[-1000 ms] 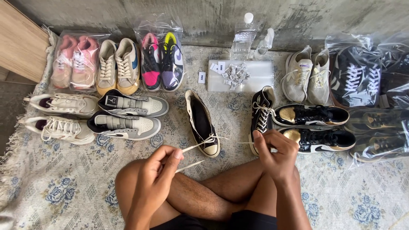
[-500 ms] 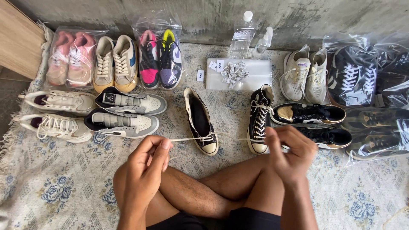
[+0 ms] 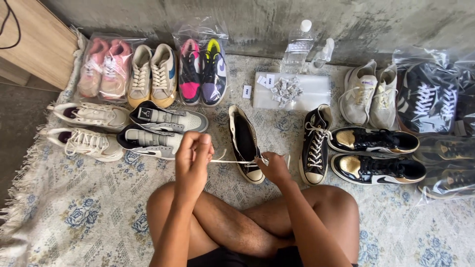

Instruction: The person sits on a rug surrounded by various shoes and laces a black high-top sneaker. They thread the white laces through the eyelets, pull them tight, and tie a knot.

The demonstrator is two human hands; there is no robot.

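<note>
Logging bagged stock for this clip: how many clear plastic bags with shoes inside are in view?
4, perhaps more. Pink pair's bag at back left; pink-and-purple pair's bag beside the tan pair; black pair's bag at back right; another bag at the right edge, its contents partly cut off.

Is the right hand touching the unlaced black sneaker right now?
Touching. The head view shows the right hand resting on the toe end of the unlaced black sneaker, pinching the white lace there.
</note>
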